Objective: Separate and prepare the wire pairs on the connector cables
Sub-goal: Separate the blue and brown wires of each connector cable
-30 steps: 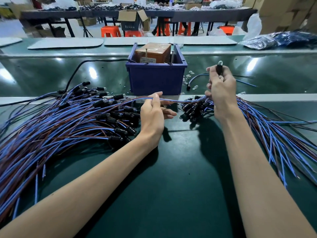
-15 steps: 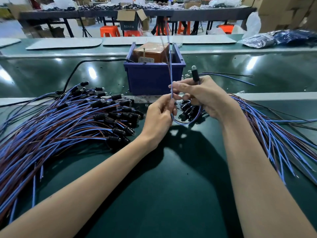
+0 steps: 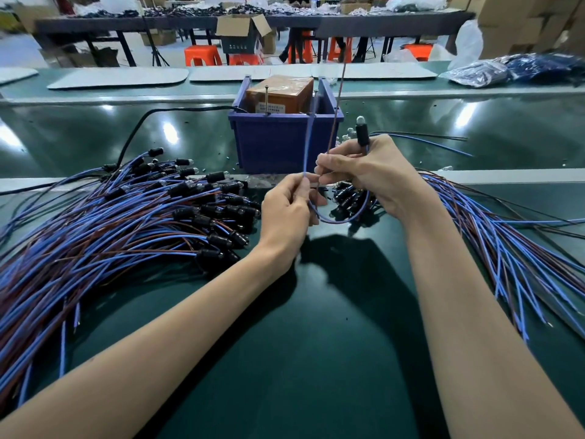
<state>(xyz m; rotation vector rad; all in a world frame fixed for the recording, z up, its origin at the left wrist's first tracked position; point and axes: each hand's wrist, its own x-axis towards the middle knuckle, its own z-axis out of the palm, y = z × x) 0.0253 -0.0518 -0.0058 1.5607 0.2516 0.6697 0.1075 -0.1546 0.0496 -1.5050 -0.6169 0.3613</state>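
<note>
Above the surface (image 3: 316,343), my left grip (image 3: 289,210) pinches the blue wire (image 3: 308,144) while my right grip (image 3: 370,172), clamped round the connector (image 3: 361,133), pinches the brown wire (image 3: 335,115), holding the pair split apart.

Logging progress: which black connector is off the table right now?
The black cylindrical connector sticking up from the right hand's grip, clear tip upward. Every other one lies on the dark green table.

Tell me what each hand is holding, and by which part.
Left hand pinches the blue wire low on its upright free end. Right hand pinches the brown wire likewise and grips the same cable's black connector by its lower end.
</note>
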